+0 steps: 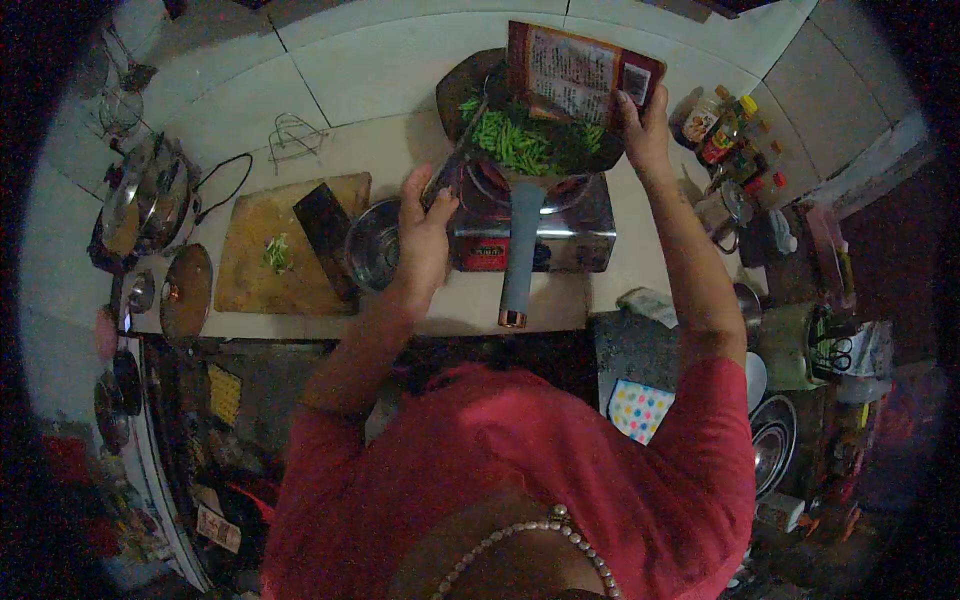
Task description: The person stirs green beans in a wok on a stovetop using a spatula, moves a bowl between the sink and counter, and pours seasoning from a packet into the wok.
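My left hand (426, 236) grips the dark handle of a long cooking utensil (472, 124), whose far end reaches into the pan. My right hand (645, 131) holds a printed food packet (570, 67) by its right side, tilted above the pan; its back bears writing. Cut green vegetables (514, 142), which look like chopped green beans, lie in the dark frying pan (459, 82). The pan's grey handle (523, 247) points toward me. Beneath the pan stands a single-burner stove (574, 251). The packet hides part of the pan, and whether anything leaves the packet is hidden.
A wooden cutting board (251, 225) at left bears chopped green bits (277, 253) and a dark cleaver-like blade (326, 236). A bowl (373, 247) touches my left hand's side. Lidded pots (146, 199) stand far left, several bottles (724, 139) at right. A dotted cloth (640, 409) lies nearer.
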Tool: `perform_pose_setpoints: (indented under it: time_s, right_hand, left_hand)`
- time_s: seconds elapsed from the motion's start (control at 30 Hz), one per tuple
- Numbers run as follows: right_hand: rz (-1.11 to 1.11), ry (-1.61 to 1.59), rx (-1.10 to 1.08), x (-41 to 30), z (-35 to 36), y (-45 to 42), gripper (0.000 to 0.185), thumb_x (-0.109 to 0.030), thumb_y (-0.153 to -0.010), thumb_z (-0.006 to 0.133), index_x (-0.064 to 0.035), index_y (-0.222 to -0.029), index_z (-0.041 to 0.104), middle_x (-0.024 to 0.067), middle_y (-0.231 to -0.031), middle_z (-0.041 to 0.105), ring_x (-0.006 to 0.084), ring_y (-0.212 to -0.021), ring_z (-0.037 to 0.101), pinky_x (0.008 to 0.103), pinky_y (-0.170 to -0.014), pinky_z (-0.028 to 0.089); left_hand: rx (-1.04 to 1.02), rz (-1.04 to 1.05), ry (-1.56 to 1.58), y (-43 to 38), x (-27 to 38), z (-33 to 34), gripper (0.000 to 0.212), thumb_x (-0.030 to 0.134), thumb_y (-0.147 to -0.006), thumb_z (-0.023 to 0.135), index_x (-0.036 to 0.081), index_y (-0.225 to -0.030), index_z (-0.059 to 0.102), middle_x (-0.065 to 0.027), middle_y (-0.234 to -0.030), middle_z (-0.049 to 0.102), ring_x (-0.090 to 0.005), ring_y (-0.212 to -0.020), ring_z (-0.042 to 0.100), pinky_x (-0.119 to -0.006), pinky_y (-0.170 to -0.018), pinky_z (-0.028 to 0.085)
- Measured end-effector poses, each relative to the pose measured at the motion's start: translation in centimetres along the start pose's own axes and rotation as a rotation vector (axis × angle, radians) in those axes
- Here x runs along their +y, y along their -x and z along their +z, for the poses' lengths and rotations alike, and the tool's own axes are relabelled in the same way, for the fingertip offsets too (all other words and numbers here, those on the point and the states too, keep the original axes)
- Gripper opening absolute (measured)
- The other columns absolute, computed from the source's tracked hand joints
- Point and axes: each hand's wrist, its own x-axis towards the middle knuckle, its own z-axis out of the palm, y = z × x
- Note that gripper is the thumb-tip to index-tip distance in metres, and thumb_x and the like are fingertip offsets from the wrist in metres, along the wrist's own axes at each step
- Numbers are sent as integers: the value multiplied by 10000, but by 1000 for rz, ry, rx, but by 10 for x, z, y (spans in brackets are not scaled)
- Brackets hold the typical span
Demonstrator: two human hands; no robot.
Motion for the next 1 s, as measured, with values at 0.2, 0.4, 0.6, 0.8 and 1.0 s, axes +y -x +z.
perform_pose_setpoints:
  time_s: [0.2,0.4,0.6,0.8,1.0]
  right_hand:
    - [-3,-240,256,1,-13,-16,352,-207,-824,553,-6,-1057,381,192,-981,537,293,-882,533,358,-777,406]
    - [35,-106,197,-13,-14,-7,382,-182,-819,562,-18,-1086,344,165,-887,541,296,-846,541,371,-774,414]
    - [-153,63,195,-9,-11,-9,374,-223,-829,547,17,-1071,391,170,-1014,506,284,-910,513,344,-800,400]
    - [-46,44,-74,-3,-10,9,363,-179,-832,542,20,-1080,367,165,-1071,509,256,-953,506,344,-777,412]
    - [-84,-357,287,-43,-21,1,371,-132,-846,520,9,-1133,331,135,-1034,482,203,-932,489,310,-795,410]
  left_hand:
    - [-3,77,-65,-3,1,-14,388,85,-862,458,29,-1227,339,-121,-1291,322,-220,-1139,379,-340,-945,328]
    - [38,274,-321,-2,1,-18,419,70,-840,494,48,-1225,330,-104,-1187,403,-188,-1085,396,-278,-904,331]
    - [63,348,-233,3,11,-21,391,55,-829,515,52,-1196,380,-80,-1216,401,-188,-1138,363,-302,-951,283]
    - [36,366,-228,7,14,-23,374,23,-824,499,66,-1176,381,-63,-1161,387,-131,-979,403,-259,-859,332]
    - [33,291,-148,15,38,-18,323,35,-834,485,50,-1148,415,-78,-1161,432,-167,-1055,414,-297,-920,307]
